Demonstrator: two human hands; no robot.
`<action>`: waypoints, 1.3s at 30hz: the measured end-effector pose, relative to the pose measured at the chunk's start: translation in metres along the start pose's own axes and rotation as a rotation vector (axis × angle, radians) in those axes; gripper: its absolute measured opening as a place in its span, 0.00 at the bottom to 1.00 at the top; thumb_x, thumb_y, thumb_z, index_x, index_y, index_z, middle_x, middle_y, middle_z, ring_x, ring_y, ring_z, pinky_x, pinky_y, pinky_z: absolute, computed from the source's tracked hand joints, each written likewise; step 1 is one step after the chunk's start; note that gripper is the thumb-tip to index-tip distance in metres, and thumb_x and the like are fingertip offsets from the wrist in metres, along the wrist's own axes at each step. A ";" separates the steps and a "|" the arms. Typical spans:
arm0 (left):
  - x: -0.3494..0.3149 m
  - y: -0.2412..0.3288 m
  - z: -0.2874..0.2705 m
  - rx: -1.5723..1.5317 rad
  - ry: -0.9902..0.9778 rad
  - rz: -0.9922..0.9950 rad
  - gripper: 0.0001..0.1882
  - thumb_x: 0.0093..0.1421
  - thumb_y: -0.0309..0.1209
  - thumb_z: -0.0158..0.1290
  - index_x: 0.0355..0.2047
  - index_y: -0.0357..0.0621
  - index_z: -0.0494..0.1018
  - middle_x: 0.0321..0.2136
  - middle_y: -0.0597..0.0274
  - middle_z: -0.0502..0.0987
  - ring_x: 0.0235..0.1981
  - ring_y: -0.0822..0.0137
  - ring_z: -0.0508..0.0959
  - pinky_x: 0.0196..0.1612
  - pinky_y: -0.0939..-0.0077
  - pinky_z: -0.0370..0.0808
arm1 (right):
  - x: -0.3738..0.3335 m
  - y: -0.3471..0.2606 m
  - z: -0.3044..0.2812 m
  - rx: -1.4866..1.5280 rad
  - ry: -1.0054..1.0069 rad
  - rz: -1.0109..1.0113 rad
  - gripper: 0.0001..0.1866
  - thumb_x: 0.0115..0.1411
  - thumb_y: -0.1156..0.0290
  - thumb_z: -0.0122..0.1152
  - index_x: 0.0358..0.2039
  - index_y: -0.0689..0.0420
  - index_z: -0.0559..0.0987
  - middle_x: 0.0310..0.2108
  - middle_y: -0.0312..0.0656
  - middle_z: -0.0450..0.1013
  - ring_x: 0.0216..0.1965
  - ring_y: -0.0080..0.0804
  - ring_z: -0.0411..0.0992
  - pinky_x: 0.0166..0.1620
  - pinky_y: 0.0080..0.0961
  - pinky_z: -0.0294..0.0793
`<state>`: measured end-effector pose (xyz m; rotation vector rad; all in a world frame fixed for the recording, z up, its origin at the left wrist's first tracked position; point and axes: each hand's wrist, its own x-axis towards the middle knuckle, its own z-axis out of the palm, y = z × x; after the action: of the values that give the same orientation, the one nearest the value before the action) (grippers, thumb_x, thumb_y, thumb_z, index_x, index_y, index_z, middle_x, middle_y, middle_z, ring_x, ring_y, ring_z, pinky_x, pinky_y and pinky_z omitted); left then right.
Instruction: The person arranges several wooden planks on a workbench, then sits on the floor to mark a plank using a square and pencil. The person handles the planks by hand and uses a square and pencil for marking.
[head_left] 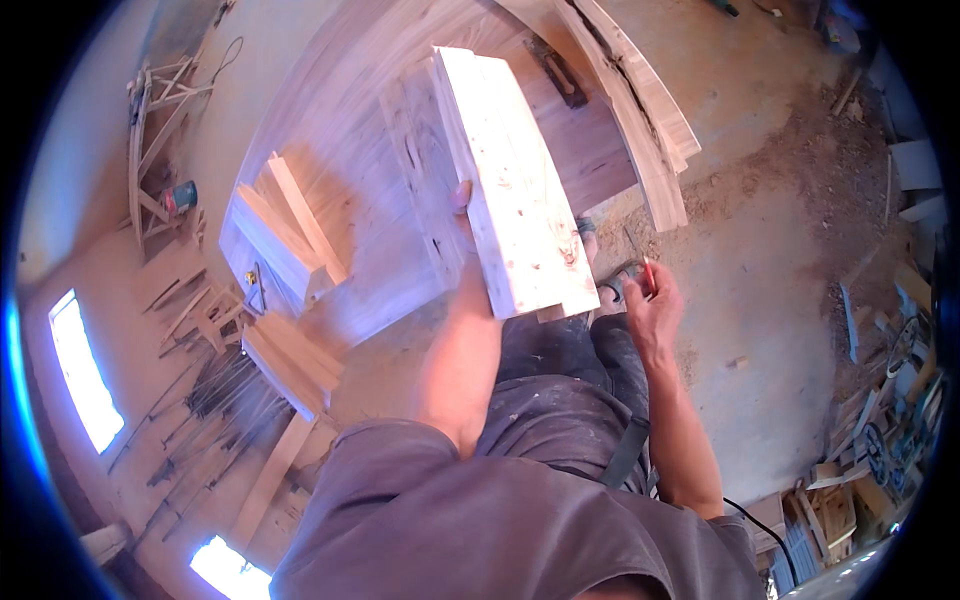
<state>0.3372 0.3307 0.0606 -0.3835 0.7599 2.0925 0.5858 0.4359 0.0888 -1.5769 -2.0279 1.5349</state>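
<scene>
Workshop floor [770,330] below, left fingers [462,195] grip boards [520,190], right fingers [636,298] pinch red pencil [649,277]

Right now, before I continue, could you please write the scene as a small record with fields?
Left hand: grips a pale board by its left edge
Right hand: holds a thin red pencil, apart from the board
Wooden tabletop: bears a dark tool
Far left: a can by a wooden frame

Rocking a loose, short-sleeved grey-brown fabric tee [520,530] with pale specks low down, plus dark, dust-smudged fabric trousers [545,352]. Also got bare hands [655,308] and a flat dark strap [627,457] near the waist.
</scene>
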 end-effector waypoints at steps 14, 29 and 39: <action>-0.054 -0.059 -0.033 -0.485 -0.273 0.022 0.39 0.61 0.51 0.57 0.67 0.41 0.66 0.60 0.50 0.75 0.58 0.50 0.77 0.63 0.48 0.73 | -0.056 0.022 -0.026 0.452 -0.327 0.371 0.17 0.64 0.73 0.64 0.52 0.65 0.79 0.29 0.30 0.74 0.28 0.18 0.70 0.33 0.20 0.70; -0.033 -0.038 -0.027 -0.370 -0.203 0.079 0.41 0.60 0.55 0.57 0.68 0.45 0.65 0.61 0.52 0.74 0.59 0.50 0.76 0.63 0.45 0.73 | -0.050 0.026 -0.022 0.477 -0.374 0.512 0.20 0.62 0.66 0.65 0.53 0.59 0.80 0.30 0.32 0.77 0.27 0.17 0.71 0.30 0.17 0.67; 0.000 0.002 0.005 0.043 0.007 0.058 0.49 0.51 0.56 0.60 0.69 0.43 0.63 0.59 0.49 0.74 0.56 0.49 0.76 0.59 0.51 0.75 | -0.037 0.033 -0.011 0.442 -0.383 0.528 0.22 0.62 0.66 0.65 0.54 0.62 0.77 0.30 0.38 0.78 0.26 0.21 0.73 0.29 0.17 0.69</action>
<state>0.3361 0.3329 0.0654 -0.3490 0.8274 2.1258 0.6300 0.4110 0.0843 -1.8087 -1.2971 2.4269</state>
